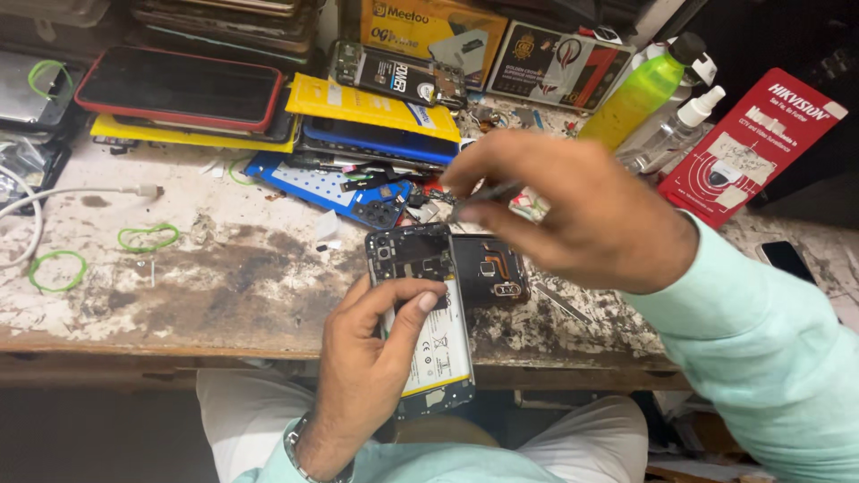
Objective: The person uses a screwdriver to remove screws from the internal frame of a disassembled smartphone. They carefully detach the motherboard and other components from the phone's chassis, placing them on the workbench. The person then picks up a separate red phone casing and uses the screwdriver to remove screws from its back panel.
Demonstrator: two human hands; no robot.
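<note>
At the far left of the worn, paint-flecked wooden workbench [224, 286] we note two loose green rubber bands [55, 268] and a white cable [80, 192] ending in a plug. Behind them a black smartphone in a red case [179, 88] lies on a stack of yellow and blue flat packages [376, 116].

Near the bench's front edge, our left hand [376, 358] grips the opened black smartphone with its back cover removed [420, 313]. The thumb presses across the white battery while the fingers wrap under the left side; the hand is closed around the device. The phone's lower end overhangs the bench edge above our lap, and its upper end, with the camera module, rests on the bench top.

Just beside the phone, to its right and touching it, lies a dark phone part with an orange flex cable [490, 271].

Above that panel, our right hand [573, 215] hovers with thumb and fingertips pressed together, pinching a thin dark metal tool [483, 199]. The tool's tip is blurred; we cannot tell whether it touches anything.

Further right at the back stand a yellow-green plastic bottle with a black cap [640, 94] and a clear spray bottle [671, 134]. A red printed cardboard box [752, 148] leans beside them, and a small dark phone [786, 259] lies at the far right.
</note>
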